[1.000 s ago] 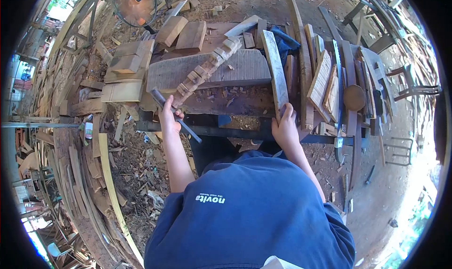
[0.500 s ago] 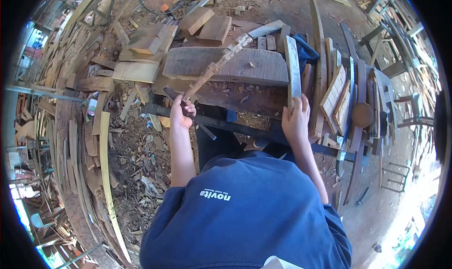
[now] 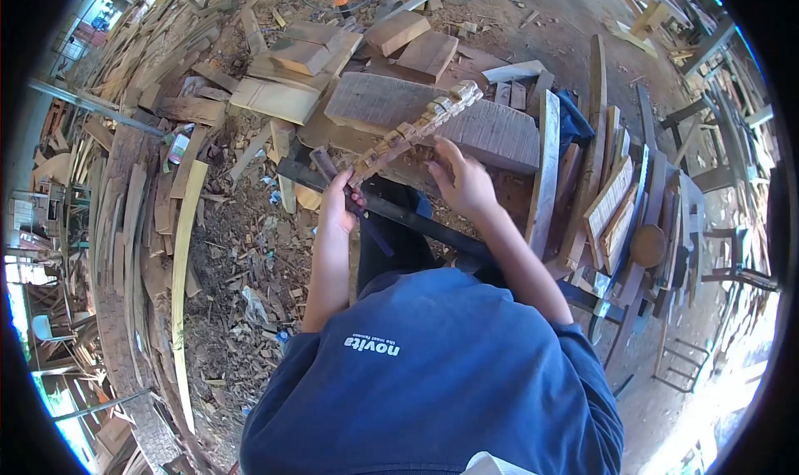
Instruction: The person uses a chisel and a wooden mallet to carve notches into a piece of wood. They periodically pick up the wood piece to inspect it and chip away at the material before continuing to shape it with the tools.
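My left hand (image 3: 341, 200) is wrapped round the lower end of a notched wooden stick (image 3: 408, 134) and a dark flat bar (image 3: 325, 160) that crosses it. The stick slants up to the right over a thick grey wooden block (image 3: 491, 130). Close to the middle of the stick, my right hand (image 3: 466, 180) has its thumb and fingers apart with nothing between them. A long pale board (image 3: 545, 171) lies to the right of that hand.
Cut wood pieces (image 3: 399, 32) lie beyond the block. Several boards and a blue-edged saw blade (image 3: 630, 205) stand at the right. Wood chips (image 3: 250, 267) cover the ground at the left, beside long planks (image 3: 187, 284).
My right hand has let go of the pale board and moved left to beside the notched stick. The view has shifted, and my left hand still holds the stick and bar.
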A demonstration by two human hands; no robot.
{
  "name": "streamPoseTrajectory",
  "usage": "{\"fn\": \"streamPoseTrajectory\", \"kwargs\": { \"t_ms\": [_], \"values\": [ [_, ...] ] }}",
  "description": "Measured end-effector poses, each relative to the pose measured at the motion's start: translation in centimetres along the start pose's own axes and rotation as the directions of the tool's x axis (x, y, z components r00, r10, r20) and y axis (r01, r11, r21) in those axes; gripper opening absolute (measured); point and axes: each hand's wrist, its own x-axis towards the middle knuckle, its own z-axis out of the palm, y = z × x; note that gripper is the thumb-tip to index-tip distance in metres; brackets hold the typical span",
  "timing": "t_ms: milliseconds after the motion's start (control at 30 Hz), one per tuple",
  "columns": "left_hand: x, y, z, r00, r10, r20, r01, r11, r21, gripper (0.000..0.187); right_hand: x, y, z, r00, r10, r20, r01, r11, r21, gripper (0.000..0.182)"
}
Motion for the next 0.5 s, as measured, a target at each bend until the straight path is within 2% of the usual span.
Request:
{"fn": "streamPoseTrajectory", "kwargs": {
  "t_ms": [33,67,100,133,167,200,233,267,300,333,367,400,433,467,500],
  "values": [
    [0.0,-0.1,-0.1,1.000,0.020,-0.015,-0.020,1.000,0.012,0.018,-0.7,0.0,0.9,0.994,0.067,-0.086,-0.052,0.984,0.170,0.044],
    [0.0,-0.4,-0.1,0.999,0.038,-0.028,-0.037,0.999,0.027,0.018,-0.8,1.2,1.4,0.994,0.072,-0.083,-0.058,0.985,0.163,0.044],
    [-1.0,-0.5,0.5,0.992,0.129,-0.017,-0.128,0.991,0.035,0.018,-0.9,2.7,1.8,0.985,0.150,-0.090,-0.117,0.946,0.301,0.040],
    [-1.5,-0.7,0.8,0.993,0.118,-0.011,-0.118,0.992,0.033,0.018,-0.9,3.2,1.5,0.969,0.229,-0.090,-0.169,0.885,0.434,0.037],
    [-1.9,-0.8,1.0,0.973,0.227,0.038,-0.228,0.973,0.034,0.018,-1.0,3.8,1.1,0.943,0.333,-0.023,-0.258,0.773,0.579,0.033],
    [-2.4,-1.0,1.3,0.939,0.332,0.090,-0.335,0.942,0.027,0.019,-1.3,3.7,0.4,0.939,0.341,-0.033,-0.262,0.777,0.572,0.033],
    [-3.5,-1.2,1.9,0.902,0.410,0.133,-0.415,0.910,0.013,0.015,-1.4,3.5,-0.4,0.916,0.396,0.066,-0.322,0.625,0.712,0.034],
    [-4.6,-1.3,2.5,0.905,0.400,0.145,-0.406,0.914,0.007,0.015,-1.6,3.2,-1.2,0.888,0.426,0.172,-0.370,0.443,0.816,0.034],
    [-5.8,-1.4,3.0,0.826,0.513,0.232,-0.554,0.816,0.166,0.013,-1.9,2.8,-1.7,0.878,0.417,0.235,-0.382,0.314,0.869,0.041],
    [-6.8,-1.4,3.2,0.729,0.597,0.335,-0.683,0.666,0.299,0.011,-2.0,2.8,-1.9,0.876,0.426,0.224,-0.379,0.322,0.868,0.041],
    [-7.4,-1.3,3.0,0.679,0.590,0.437,-0.734,0.572,0.366,0.012,-1.9,2.7,-2.0,0.871,0.417,0.260,-0.348,0.151,0.925,0.046],
    [-8.3,-1.1,3.9,0.681,0.587,0.438,-0.731,0.580,0.359,0.012,-1.9,2.6,-2.0,0.868,0.399,0.296,-0.312,-0.026,0.950,0.050],
    [-9.7,-0.7,5.0,0.517,0.608,0.602,-0.855,0.326,0.404,0.016,-1.5,2.3,-2.0,0.849,0.417,0.324,-0.318,-0.087,0.944,0.054],
    [-11.0,-0.3,5.9,0.346,0.563,0.750,-0.920,0.046,0.389,0.021,-1.4,2.4,-1.8,0.847,0.420,0.325,-0.323,-0.080,0.943,0.054],
    [-11.8,-0.3,6.8,0.299,0.548,0.781,-0.941,0.032,0.337,0.033,-1.2,2.8,-1.4,0.856,0.366,0.366,-0.324,-0.172,0.930,0.054]
  ]
}}
